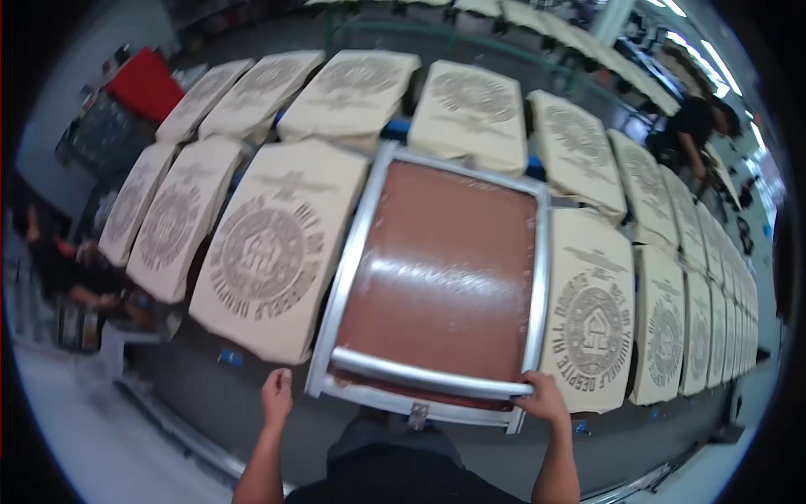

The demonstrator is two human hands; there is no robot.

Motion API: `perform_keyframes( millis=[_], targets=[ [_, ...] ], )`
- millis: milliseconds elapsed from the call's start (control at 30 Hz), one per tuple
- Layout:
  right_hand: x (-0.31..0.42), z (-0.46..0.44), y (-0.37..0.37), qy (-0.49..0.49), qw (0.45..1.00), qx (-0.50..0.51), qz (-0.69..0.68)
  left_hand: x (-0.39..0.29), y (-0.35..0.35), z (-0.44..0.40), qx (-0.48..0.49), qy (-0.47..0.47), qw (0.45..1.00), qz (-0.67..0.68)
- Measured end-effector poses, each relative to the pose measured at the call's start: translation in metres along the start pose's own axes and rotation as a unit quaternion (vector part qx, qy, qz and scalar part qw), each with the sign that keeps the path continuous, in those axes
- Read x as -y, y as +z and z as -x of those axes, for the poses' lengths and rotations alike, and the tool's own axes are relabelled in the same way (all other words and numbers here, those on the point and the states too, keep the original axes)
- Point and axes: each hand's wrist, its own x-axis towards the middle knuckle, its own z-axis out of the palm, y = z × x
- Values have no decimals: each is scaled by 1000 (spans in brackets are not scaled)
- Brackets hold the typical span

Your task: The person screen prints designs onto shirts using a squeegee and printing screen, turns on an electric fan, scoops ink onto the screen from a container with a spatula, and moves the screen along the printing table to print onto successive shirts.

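A metal-framed screen (449,269) with reddish-brown mesh lies in front of me among rows of cream fabric pieces. Across its near end rests a long silvery bar (428,375). My right hand (541,396) has its fingers closed round the right end of that bar, at the frame's near right corner. Left of the frame, my left hand (277,393) hovers near the edge with its fingers curled together, touching neither frame nor fabric; whether anything small is in it cannot be made out. A printed cream fabric piece (264,252) lies just beyond that hand.
More printed fabric pieces (588,328) line both sides and a back row. One person (693,134) stands at the far right; another person (84,277) is at the left. A red object (147,84) sits back left. A metal rail runs along the near edge.
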Motion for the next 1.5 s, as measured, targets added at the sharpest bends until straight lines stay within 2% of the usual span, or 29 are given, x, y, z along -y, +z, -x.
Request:
perform_keyframes(
  millis=[67,100,167,200,267,300,367,400,467,500,600,667,733,800,900,1067,1500],
  targets=[
    [30,-3,-4,18,996,2,90,10,-19,31,44,11,996,-73],
    [51,-8,-8,53,989,39,135,49,-26,38,89,-19,988,-125],
    [80,-14,-1,107,976,64,178,144,-40,57,209,-143,946,-202],
    [87,-15,4,120,966,71,216,179,-47,65,205,-160,944,-201],
    [104,-20,10,174,952,81,238,240,-71,90,323,-237,898,-181],
    [102,-20,16,175,951,73,245,269,-87,99,365,-251,889,-118],
    [106,-18,24,222,926,64,298,288,-114,107,403,-337,849,-59],
    [112,-17,30,241,913,58,324,292,-128,104,407,-378,830,-36],
    [86,1,43,255,924,15,286,294,-156,90,408,-437,801,-14],
    [108,-6,47,300,892,37,336,294,-166,82,405,-459,790,-7],
    [126,-17,54,374,865,55,330,294,-200,50,394,-504,769,-10],
    [127,-17,57,386,853,57,348,290,-219,25,386,-521,761,-18],
    [109,-6,55,355,878,52,316,286,-237,0,377,-533,757,-30],
    [127,-21,58,395,845,71,352,282,-251,-24,371,-541,754,-42],
    [131,-31,57,424,829,88,355,274,-265,-53,369,-551,746,-63],
    [127,-33,56,433,827,101,345,256,-276,-94,373,-564,730,-96],
    [120,-26,60,445,809,121,365,238,-249,-136,371,-587,710,-117]
  ],
)
